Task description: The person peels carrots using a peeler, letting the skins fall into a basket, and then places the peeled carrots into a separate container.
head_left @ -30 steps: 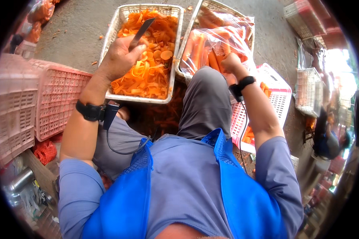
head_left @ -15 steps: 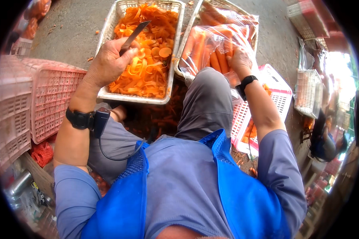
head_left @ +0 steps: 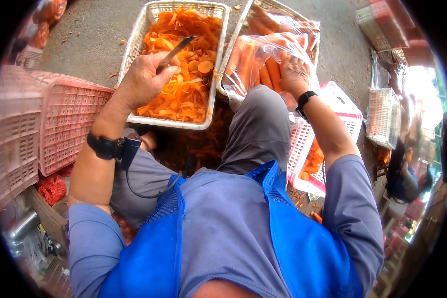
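Observation:
My left hand [head_left: 146, 79] is closed round the handle of a knife [head_left: 180, 48], its blade slanting up to the right. Below the blade is a white basket [head_left: 134, 52] heaped with orange carrot peelings [head_left: 180, 97] and some round carrot slices [head_left: 205, 66]. Beside it, clear plastic bags of carrots [head_left: 270, 74] lie in a second white basket [head_left: 228, 67]. My right hand [head_left: 296, 77] rests on the nearer bag, fingers stretched out over the plastic and carrots. The undersides of those fingers are hidden.
By my right knee a pink-and-white basket [head_left: 350, 116] holds carrot pieces [head_left: 314, 160]. Red and white crates [head_left: 67, 124] stand at my left, with a red net bag [head_left: 52, 191] below them. More white crates [head_left: 382, 116] are at the far right.
My left hand and the knife have shifted slightly right over the peelings. My right hand has moved a little up and left on the bag, its fingers now straighter.

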Demonstrator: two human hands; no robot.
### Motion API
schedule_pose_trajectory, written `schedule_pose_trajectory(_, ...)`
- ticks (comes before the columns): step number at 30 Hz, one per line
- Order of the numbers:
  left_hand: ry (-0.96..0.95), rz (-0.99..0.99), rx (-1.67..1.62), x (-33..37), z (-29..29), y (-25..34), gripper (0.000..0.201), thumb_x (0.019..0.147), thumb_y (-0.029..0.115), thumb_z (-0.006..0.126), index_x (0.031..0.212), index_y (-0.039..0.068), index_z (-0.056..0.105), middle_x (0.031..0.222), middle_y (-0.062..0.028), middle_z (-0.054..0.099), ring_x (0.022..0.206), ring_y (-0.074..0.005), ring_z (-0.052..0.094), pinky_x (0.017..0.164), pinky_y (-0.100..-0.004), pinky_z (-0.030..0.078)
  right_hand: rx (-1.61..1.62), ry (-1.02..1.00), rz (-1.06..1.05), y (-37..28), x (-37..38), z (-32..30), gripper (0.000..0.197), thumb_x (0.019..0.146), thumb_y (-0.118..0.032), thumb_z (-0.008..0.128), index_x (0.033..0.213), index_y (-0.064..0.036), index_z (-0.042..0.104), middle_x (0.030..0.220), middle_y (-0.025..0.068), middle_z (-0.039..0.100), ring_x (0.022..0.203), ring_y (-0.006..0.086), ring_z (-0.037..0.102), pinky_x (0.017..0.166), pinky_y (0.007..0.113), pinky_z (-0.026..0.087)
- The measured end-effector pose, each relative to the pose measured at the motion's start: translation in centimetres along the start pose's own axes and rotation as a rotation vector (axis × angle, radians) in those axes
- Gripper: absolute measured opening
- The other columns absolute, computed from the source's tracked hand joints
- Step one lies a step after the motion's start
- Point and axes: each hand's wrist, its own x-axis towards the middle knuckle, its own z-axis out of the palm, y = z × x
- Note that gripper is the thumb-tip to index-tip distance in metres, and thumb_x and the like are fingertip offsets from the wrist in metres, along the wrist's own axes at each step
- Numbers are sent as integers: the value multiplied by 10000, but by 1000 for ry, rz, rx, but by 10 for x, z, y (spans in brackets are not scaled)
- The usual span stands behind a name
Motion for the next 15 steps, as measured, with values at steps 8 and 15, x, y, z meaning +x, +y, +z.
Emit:
schedule_pose_trajectory(8, 16, -65, -48, 3, -1, -3, 165, 931, 159, 620, 926, -4, 639, 666, -64, 576, 648, -144, 560, 624, -317, 457, 168, 51, 99, 9, 27, -26, 517, 777, -323, 715, 1220, -63, 656, 1198, 190, 647, 1134, 347, 606, 983, 422, 471)
schedule_pose_trajectory(15, 3, 5, 6, 10, 4, -1, 180, 930, 168, 614, 919, -9, 643, 685, -68, 602, 659, -148, 575, 635, -323, 466, 368, 50, 91, 8, 52, -12, 401, 799, -242, 678, 1125, -10, 692, 1097, 239, 687, 1067, 356, 653, 934, 425, 506)
